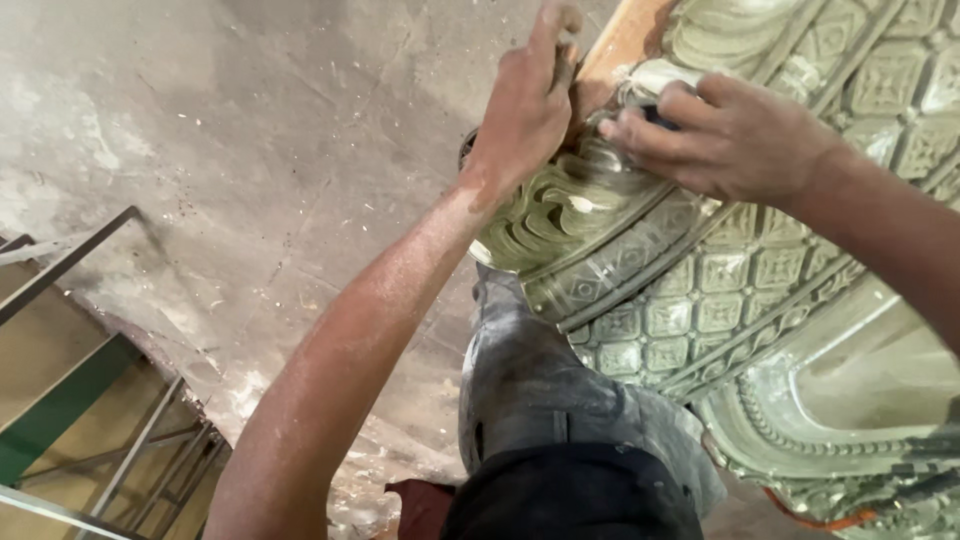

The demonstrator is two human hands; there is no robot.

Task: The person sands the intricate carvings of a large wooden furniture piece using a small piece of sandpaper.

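Far left: slanted metal-framed panels with a green strip point(60, 405), standing on a dusty, cracked grey concrete floor point(260, 150). Further right, left hand point(525, 100) pressed against the scrolled edge of a large greenish carved relief piece with square rosette tiles and beaded borders point(720, 290), fingers curled over its rim; grip closed on that edge. Beside it, a bare orange-brown wooden strip point(625, 40) along the top of the carving. Right hand point(725, 135) laid on the same scroll, fingers bent around something small and dark, mostly hidden; unclear what. Below, dusty grey trouser leg point(540, 380) blocking the carving's lower edge.
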